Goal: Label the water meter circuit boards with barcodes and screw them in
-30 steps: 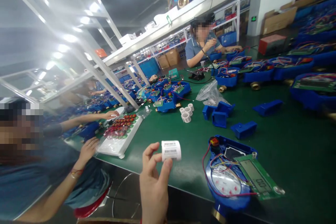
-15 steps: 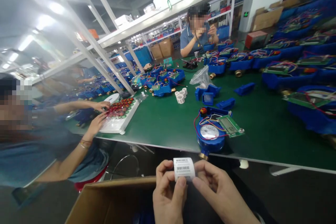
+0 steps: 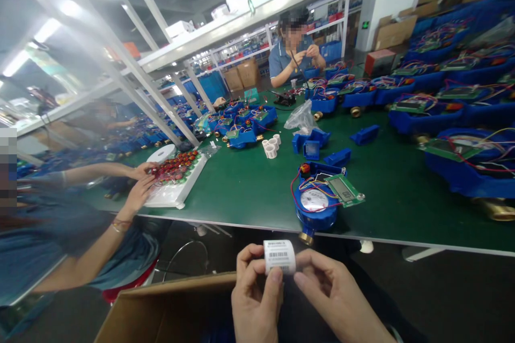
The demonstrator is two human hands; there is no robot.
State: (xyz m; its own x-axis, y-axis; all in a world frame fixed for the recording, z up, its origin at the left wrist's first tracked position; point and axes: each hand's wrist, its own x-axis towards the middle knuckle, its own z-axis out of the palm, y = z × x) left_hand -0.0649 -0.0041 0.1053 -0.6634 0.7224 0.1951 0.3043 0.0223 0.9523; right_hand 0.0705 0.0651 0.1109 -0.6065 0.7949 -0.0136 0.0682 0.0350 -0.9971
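A small white roll of barcode labels (image 3: 279, 255) sits between my hands, low in the middle of the view. My left hand (image 3: 257, 292) is closed round its left side, the thumb pressed on the printed face. At the roll's right edge, my right hand (image 3: 332, 289) pinches with thumb and forefinger. Just beyond, on the table edge, stands a blue water meter (image 3: 316, 220) with its brass fitting towards me. Its display circuit board (image 3: 345, 190) hangs out on wires to the right.
An open cardboard box (image 3: 161, 305) is below my left hand. The green table (image 3: 241, 187) bears white rolls (image 3: 271, 147), blue covers (image 3: 338, 157), a plastic bag (image 3: 300, 118) and rows of blue meters (image 3: 426, 110). A co-worker's hands (image 3: 140, 182) work over a white tray (image 3: 181, 195) at left.
My view has swung slightly right, so the table things sit further left. The label roll has turned a little in my fingers. The co-worker opposite has brought both hands lower and closer together.
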